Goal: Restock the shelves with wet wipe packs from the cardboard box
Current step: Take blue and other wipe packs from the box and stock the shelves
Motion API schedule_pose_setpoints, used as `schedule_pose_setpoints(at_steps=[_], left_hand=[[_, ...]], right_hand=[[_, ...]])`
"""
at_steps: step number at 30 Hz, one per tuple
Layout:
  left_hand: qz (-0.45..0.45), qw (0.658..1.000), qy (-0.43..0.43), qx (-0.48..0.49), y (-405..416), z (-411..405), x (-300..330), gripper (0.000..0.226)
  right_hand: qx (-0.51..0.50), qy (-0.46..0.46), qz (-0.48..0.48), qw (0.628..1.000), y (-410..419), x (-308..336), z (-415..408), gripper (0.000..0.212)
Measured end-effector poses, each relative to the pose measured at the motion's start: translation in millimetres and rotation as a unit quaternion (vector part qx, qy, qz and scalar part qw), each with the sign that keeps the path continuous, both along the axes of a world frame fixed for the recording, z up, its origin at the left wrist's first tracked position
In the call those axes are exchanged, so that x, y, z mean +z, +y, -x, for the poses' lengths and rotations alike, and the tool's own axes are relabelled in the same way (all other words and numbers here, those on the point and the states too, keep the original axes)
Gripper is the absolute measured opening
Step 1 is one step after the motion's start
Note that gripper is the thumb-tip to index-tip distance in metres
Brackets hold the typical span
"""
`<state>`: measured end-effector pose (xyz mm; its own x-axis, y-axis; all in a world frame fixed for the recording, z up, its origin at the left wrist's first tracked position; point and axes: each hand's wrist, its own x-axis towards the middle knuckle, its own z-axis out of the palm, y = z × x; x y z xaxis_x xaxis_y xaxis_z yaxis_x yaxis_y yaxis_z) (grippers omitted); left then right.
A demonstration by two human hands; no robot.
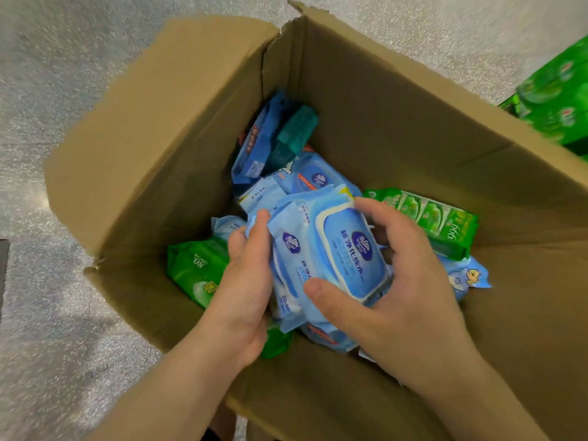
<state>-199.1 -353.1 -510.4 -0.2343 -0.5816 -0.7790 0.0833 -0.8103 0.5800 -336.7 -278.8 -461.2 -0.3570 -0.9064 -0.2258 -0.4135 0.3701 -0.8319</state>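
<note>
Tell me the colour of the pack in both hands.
Light blue pack, shown in the head view.

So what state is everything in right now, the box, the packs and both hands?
Cardboard box: open, flaps up, partly filled with loose packs.
Light blue pack: lifted on top of the pile, held by both hands, lid closed.
Left hand: grips the pack's left edge.
Right hand: curled round the pack's right side, thumb on its front.
Green pack: lying at the right wall, untouched.
Dark blue pack: standing on edge at the far corner.
</note>
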Motion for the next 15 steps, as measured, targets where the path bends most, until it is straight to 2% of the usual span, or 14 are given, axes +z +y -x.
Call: schedule_pose_setpoints(at_steps=[2, 5, 9, 13, 15], left_hand=[[0.009, 1.0, -0.011, -0.011, 2, 1, 1, 0.06], [0.004, 0.999, 0.006, -0.042, 4, -3, 5, 0.094], [0.006, 0.997, 0.038, -0.07, 8, -9, 15, 0.13], [0.018, 0.994, 0.103, -0.007, 13, -14, 25, 0.145], [0.012, 0.992, 0.121, 0.028, 10, -22, 25, 0.145]], right_hand=[[-0.03, -0.008, -0.03, 0.999, 3, -1, -4, 0.1], [-0.065, -0.015, -0.059, 0.996, 5, -2, -7, 0.119], [-0.048, -0.005, -0.045, 0.998, 7, 0, -16, 0.12], [-0.017, -0.007, -0.057, 0.998, 2, 11, -29, 0.125], [0.007, -0.055, -0.068, 0.996, -3, 21, -33, 0.126]])
